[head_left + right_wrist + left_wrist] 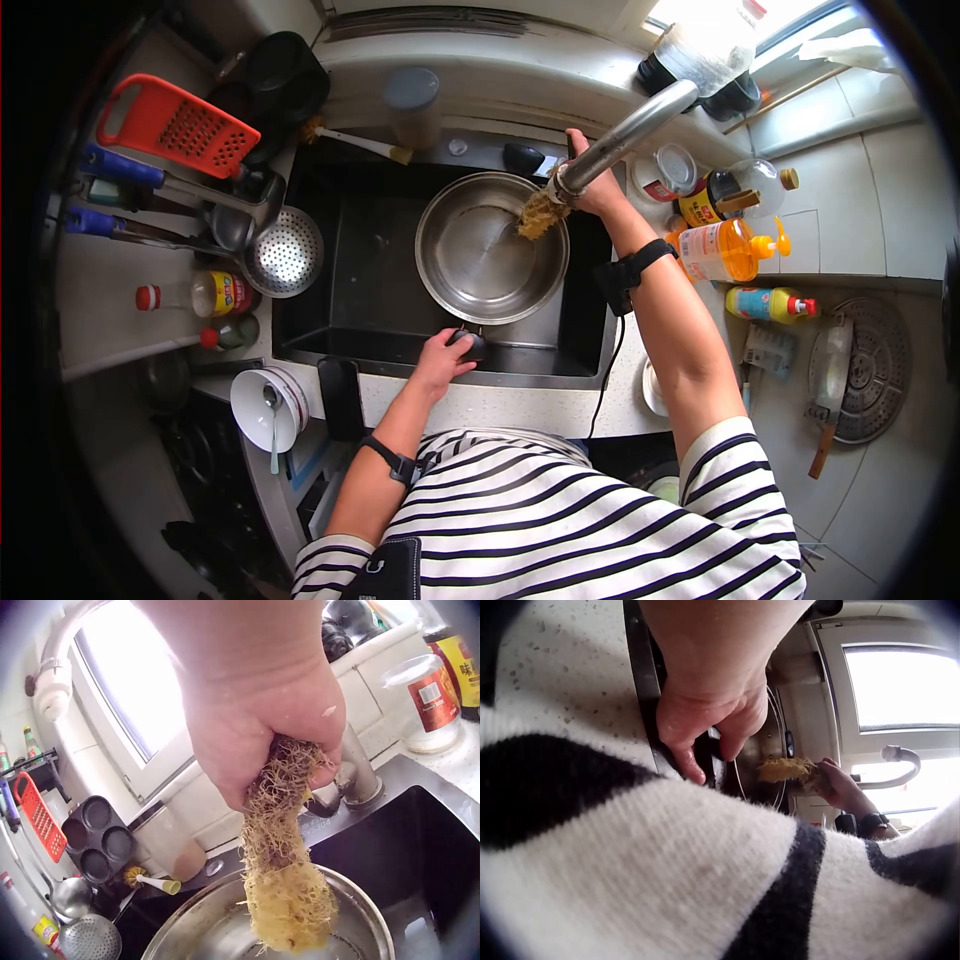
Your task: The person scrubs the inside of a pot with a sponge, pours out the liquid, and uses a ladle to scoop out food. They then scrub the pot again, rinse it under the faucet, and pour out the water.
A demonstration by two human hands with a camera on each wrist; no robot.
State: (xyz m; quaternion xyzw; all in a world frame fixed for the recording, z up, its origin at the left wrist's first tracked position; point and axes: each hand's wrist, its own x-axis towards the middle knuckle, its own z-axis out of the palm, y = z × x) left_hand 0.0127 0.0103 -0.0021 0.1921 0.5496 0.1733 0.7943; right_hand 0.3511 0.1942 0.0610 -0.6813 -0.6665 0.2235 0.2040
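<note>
A round stainless-steel pan (pixel 480 275) sits in the black sink (pixel 345 270). At its near side, my left hand (pixel 440 362) grips the pan's short black handle (pixel 468 345), with fingers and thumb around it. My right hand (pixel 598 190) is over the pan's far right rim, partly hidden behind the faucet (pixel 640 125) in the head view. It holds a fibrous loofah scrubber (pixel 289 900), brown near the fingers and yellowish at the lower end. The scrubber hangs down over the inside of the pan.
On the left lie a red grater (pixel 185 125), a skimmer (pixel 285 252) and a ladle. Stacked white bowls (pixel 255 410) stand at the front left. Several bottles, including an orange pump bottle (pixel 715 250), line the right side. A brush (pixel 365 143) lies behind the sink.
</note>
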